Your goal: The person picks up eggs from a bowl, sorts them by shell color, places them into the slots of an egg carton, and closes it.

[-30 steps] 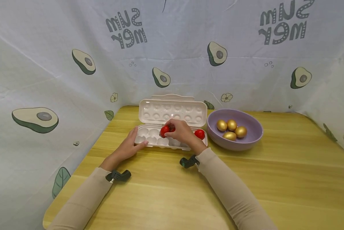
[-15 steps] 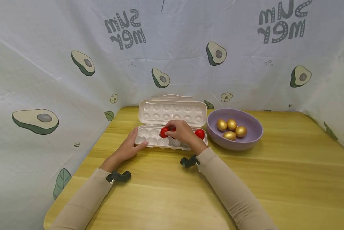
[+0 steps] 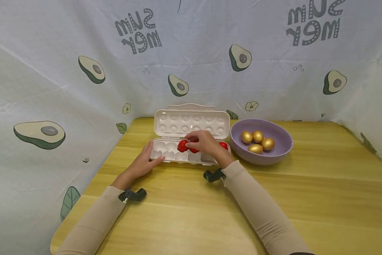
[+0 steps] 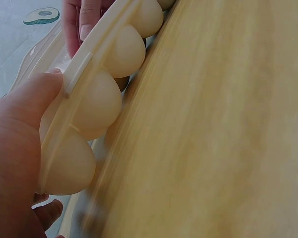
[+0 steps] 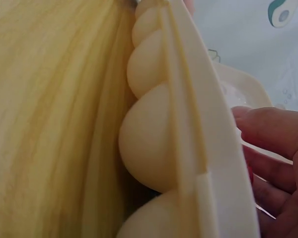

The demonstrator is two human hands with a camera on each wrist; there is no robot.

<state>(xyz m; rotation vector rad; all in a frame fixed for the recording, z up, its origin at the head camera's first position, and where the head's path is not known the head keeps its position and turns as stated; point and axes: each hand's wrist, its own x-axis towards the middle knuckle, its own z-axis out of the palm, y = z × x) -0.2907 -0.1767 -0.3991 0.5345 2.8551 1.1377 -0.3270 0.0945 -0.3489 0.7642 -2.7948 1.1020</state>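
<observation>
An off-white egg tray [image 3: 169, 155] with rounded cups lies on the table, its lid [image 3: 191, 122] raised at the back. My left hand [image 3: 143, 161] grips the tray's left end, thumb [image 4: 44, 94] over the front rim and other fingers around the end. A glossy red egg [image 3: 182, 146] sits in the back row. Beside it, my right hand [image 3: 205, 143] hovers over the tray, thumb and fingers spread a little apart. A second red egg [image 3: 194, 150] is partly hidden below this hand, and another red egg [image 3: 223, 145] shows behind the wrist.
To the right of the tray stands a purple bowl [image 3: 281, 154] holding several golden eggs [image 3: 256, 149]. The wooden table [image 3: 184, 212] extends toward me. A white cloth printed with avocados [image 3: 178, 85] hangs close behind and to the left.
My right hand has let go of the red egg and shifted slightly right, leaving the egg in the tray. The left hand has kept its place.
</observation>
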